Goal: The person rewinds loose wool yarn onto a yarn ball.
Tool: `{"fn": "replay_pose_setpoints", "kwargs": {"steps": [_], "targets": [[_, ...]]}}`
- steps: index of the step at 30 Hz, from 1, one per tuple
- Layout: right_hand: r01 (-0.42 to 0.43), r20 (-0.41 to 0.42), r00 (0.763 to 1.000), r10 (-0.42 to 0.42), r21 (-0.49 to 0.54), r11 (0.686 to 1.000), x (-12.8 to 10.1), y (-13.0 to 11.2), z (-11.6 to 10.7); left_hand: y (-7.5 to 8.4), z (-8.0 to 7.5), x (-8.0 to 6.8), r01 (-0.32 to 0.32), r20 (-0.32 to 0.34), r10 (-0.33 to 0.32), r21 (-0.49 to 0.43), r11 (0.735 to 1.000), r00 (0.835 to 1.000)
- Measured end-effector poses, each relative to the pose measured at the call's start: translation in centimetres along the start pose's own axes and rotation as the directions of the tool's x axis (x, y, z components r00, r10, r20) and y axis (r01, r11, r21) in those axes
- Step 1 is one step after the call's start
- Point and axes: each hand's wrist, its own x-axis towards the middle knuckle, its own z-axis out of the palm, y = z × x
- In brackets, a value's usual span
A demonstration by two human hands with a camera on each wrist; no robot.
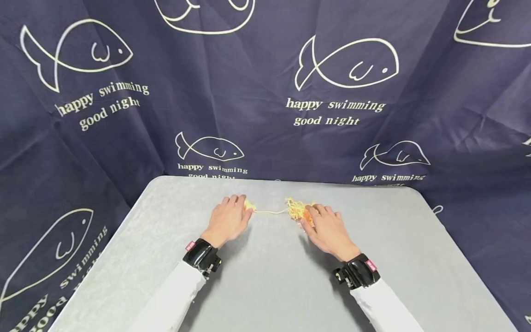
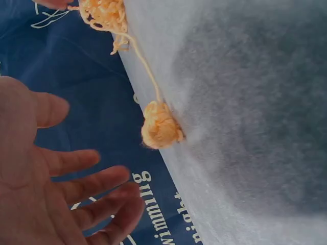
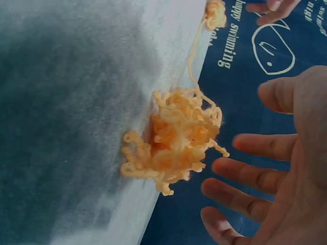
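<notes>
A small ball of yellow-orange yarn (image 2: 161,127) is seen on the far part of the grey surface (image 1: 265,276), just beside the left hand (image 1: 227,219). The left grip is released: the fingers are spread, and a gap is shown between them and the ball in the left wrist view. A larger, loosely tangled heap of yarn (image 3: 179,132) is seen beside the right hand (image 1: 329,230). The right grip is released too, with the fingers spread and nothing grasped. The ball and the heap are joined by a single strand (image 1: 269,212), which is stretched nearly straight between them. A black band (image 1: 201,253) is worn on each wrist, below which white sleeves (image 1: 170,297) are seen. Beyond the surface, a dark blue curtain (image 1: 257,92) printed with white fish and lettering is hung.
</notes>
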Motion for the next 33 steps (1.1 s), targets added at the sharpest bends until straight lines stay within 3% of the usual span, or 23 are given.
{"fn": "replay_pose_setpoints", "kwargs": {"steps": [8,13,20,33], "targets": [[-0.007,0.056,0.998,0.002,0.094,0.996,1.2,-0.8,-0.6,-0.4,-0.6,1.5,0.077,0.136,-0.069,-0.051,0.996,0.988],[0.03,0.06,0.997,-0.037,0.125,0.992,3.0,-2.3,-0.3,-0.6,-0.4,2.4,0.098,0.154,-0.087,-0.069,0.993,0.984],[0.091,0.065,0.993,-0.103,0.163,0.982,6.8,-5.1,2.0,-0.8,0.4,4.0,0.12,0.171,-0.109,-0.057,0.991,0.979],[-0.02,0.258,0.966,-0.022,0.162,0.987,11.2,-6.9,5.3,-1.0,1.2,5.7,0.24,0.265,-0.216,-0.064,0.969,0.94]]}}
